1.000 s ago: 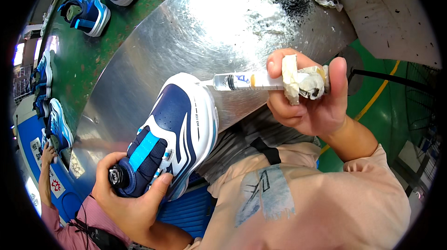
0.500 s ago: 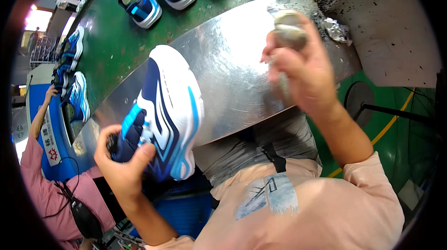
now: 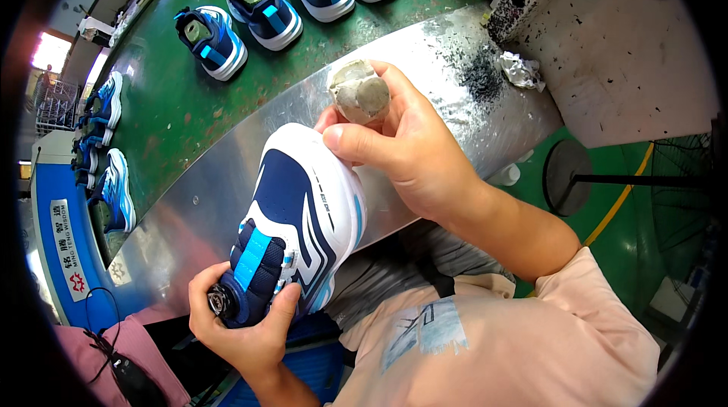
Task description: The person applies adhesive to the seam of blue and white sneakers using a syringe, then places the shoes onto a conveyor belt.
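Observation:
A white and navy sneaker (image 3: 292,195) with light-blue accents is tilted in front of me, toe up and away, its laces and tongue facing up. My left hand (image 3: 246,339) grips it round the heel and collar, with the thumb on the side. A round black piece (image 3: 221,301) shows at the shoe opening, beside those fingers. Just beyond the toe, my right hand (image 3: 413,145) is closed on a worn, rounded grey-beige lump (image 3: 361,93), whose kind I cannot make out. The right thumb is close to the toe; whether it touches is unclear.
Several matching sneakers (image 3: 265,17) stand on the green surface (image 3: 182,104) beyond the metal ledge (image 3: 413,43); others (image 3: 114,187) are at far left. Crumpled foil (image 3: 522,71) lies by a stained pale panel (image 3: 607,51). A person in pink (image 3: 144,339) sits at lower left.
My right hand has brought the lump left to the sneaker's toe. The sneaker has rolled to show more of its upper. The other person's hand has left the picture, and the view has shifted.

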A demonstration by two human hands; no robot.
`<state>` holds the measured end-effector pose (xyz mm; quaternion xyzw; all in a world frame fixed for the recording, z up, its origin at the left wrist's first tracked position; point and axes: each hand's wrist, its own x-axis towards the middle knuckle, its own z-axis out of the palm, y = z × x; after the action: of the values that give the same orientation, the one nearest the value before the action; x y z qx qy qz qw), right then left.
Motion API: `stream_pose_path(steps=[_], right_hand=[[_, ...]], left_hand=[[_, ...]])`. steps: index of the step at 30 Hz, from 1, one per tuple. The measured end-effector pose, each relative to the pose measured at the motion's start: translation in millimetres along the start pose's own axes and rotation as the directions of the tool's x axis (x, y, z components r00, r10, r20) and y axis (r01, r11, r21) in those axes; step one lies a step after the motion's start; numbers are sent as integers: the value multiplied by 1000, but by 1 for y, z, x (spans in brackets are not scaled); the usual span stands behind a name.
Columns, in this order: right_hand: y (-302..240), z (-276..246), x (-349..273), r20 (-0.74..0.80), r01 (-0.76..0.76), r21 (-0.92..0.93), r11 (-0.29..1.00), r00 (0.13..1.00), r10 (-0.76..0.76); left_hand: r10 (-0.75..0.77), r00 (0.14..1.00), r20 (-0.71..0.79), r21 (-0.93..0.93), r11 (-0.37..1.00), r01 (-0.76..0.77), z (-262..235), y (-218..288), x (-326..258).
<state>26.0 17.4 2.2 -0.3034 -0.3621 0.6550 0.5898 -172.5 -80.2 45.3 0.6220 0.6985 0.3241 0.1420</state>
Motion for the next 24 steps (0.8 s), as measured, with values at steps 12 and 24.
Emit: stream_pose_path(steps=[12,24], right_hand=[[-5,-2,8,68,-86,-33,996,994,88],[-22,-12,6,112,-144,-169,975,980,165]], left_hand=[[-8,999,51,-46,999,10,-1,-8,11],[-95,965,243,-210,967,148,-8,-12,25]])
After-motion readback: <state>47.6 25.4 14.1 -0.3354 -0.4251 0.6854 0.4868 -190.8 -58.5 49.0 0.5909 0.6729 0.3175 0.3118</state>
